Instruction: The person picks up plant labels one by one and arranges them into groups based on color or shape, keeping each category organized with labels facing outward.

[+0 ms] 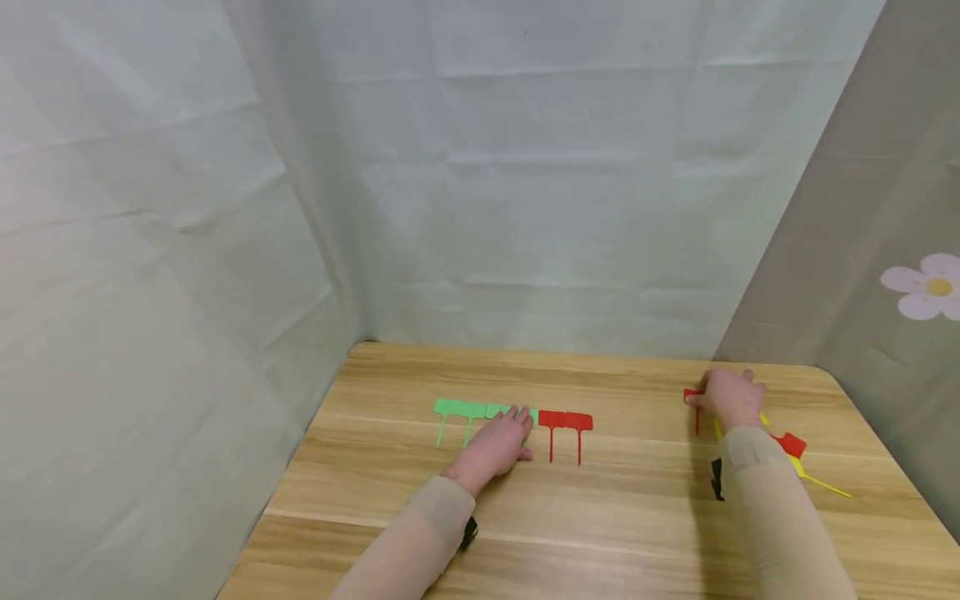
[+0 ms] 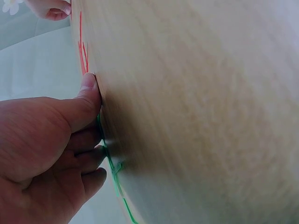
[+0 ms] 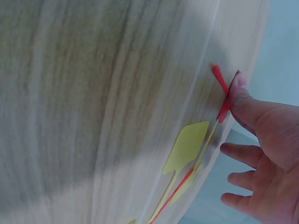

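Observation:
Two red T-shaped plant labels (image 1: 566,420) lie at the right end of a row, beside green plant labels (image 1: 459,408), their stems toward me. My left hand (image 1: 495,446) rests over the green ones with its fingers extended, covering part of them. In the left wrist view its fingertips touch down along the green labels (image 2: 111,163). Off to the right, my right hand (image 1: 731,400) pinches another red plant label (image 3: 223,109) between thumb and index finger, close over the table; the other fingers are spread.
Close to my right hand, yellow plant labels (image 3: 189,144) and a further red label (image 1: 792,445) lie in a loose pile, partly under my forearm. The wooden table (image 1: 630,517) meets pale hanging cloth (image 1: 525,208) at its back and left.

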Demonstrator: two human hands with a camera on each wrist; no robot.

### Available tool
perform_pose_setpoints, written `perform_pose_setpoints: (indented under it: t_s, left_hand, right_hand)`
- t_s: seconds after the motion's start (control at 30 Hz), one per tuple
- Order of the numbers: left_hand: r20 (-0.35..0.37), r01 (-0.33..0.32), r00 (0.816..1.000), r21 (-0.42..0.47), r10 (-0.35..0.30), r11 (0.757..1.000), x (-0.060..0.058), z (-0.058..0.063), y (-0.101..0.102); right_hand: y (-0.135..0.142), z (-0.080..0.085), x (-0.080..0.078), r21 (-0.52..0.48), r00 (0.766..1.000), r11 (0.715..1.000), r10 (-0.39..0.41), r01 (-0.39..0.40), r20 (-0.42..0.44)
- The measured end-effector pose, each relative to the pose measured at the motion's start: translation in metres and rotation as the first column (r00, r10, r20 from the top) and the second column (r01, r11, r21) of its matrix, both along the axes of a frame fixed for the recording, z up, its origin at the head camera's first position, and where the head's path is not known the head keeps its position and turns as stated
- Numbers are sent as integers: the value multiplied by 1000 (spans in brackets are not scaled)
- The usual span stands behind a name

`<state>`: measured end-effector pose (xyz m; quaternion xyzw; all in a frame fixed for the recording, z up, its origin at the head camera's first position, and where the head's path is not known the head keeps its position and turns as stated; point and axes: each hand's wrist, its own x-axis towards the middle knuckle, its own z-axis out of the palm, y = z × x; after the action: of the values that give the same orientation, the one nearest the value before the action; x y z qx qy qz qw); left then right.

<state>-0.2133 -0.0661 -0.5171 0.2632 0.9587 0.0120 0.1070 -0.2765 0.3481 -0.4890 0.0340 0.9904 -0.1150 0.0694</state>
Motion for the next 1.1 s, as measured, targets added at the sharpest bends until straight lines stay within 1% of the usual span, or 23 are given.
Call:
perform_pose_setpoints:
  t_s: [0.23,0.47,0.77,1.1]
  left_hand:
    - [11,-13,1000,6,13,1000,0,0,1]
    - [2,-8,1000,-2,8,1000,0,-1,1]
    - [4,-12,1000,10,12,1000,0,0,0]
    - [-3,-8,1000,-5,8,1000,0,-1,1]
  right_hand:
    - [1,-3,2,-16,1000,1000,-3,3,-3]
    - [-1,1,7,-15,1000,1000,-6,5,-10]
    - [-1,1,6,-23,1000,1000,-10,10,-11]
    - [4,-7,0,-18,1000,1000,-14,14,-6]
